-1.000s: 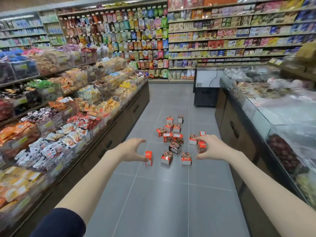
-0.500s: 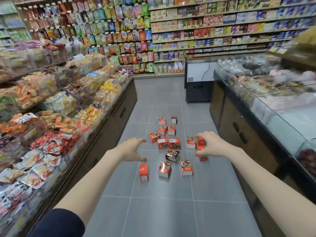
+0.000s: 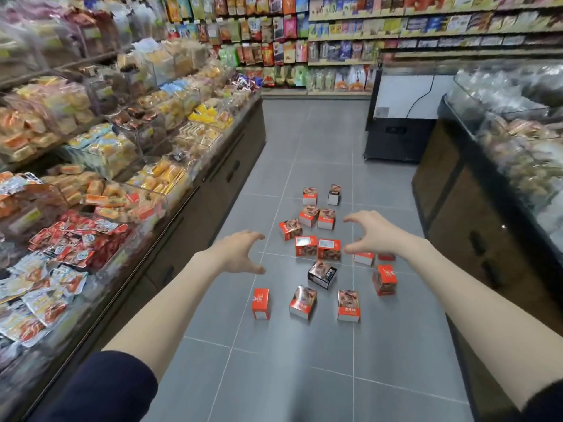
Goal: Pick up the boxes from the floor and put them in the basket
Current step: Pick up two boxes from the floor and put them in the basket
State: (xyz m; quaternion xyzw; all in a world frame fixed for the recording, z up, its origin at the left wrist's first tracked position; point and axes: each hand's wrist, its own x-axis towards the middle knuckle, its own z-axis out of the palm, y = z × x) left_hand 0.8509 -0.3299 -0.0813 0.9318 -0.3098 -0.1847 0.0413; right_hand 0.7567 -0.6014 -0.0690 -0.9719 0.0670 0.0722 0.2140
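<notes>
Both arms were stretched forward over the grey tiled floor (image 3: 274, 376). The left hand (image 3: 240, 252) and the right hand (image 3: 371, 236) were held palm down. Their fingers were spread and a little bent, with the thumb apart, and they held nothing. The small red snack boxes (image 3: 329, 249) lay scattered on the floor between and beyond the hands, none of them lifted.
</notes>
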